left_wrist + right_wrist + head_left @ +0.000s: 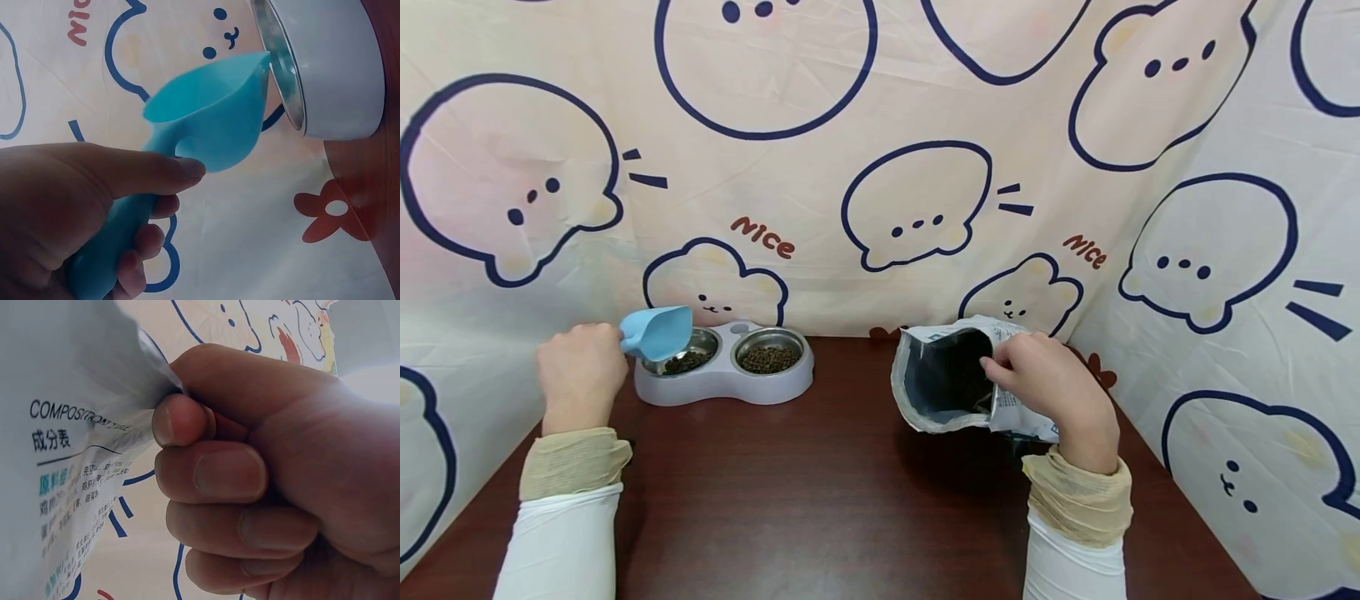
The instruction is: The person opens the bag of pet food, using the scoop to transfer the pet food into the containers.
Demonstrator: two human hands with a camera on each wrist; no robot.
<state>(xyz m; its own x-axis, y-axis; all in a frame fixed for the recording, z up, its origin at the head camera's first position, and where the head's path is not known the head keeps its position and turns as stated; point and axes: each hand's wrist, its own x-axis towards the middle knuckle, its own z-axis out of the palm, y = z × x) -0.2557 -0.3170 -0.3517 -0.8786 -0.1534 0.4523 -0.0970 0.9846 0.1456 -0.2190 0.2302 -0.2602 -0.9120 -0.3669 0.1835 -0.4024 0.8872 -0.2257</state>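
My left hand (582,367) grips the handle of a light blue scoop (658,332), its thumb lying along the neck. The scoop (219,119) is tilted over the left bowl of a white double pet feeder (722,379), its lip close to the bowl's rim. Brown kibble (687,361) lies in that left bowl, and more kibble (767,359) fills the bottom of the right metal bowl. On the right, my right hand (1048,379) pinches the edge of an opened pet food bag (917,417), with the other fingers curled. Printed text shows on the bag (69,462).
The feeder and bag stand on a dark brown table (827,500), near its back edge. A cartoon-printed cloth (805,192) hangs behind and along both sides.
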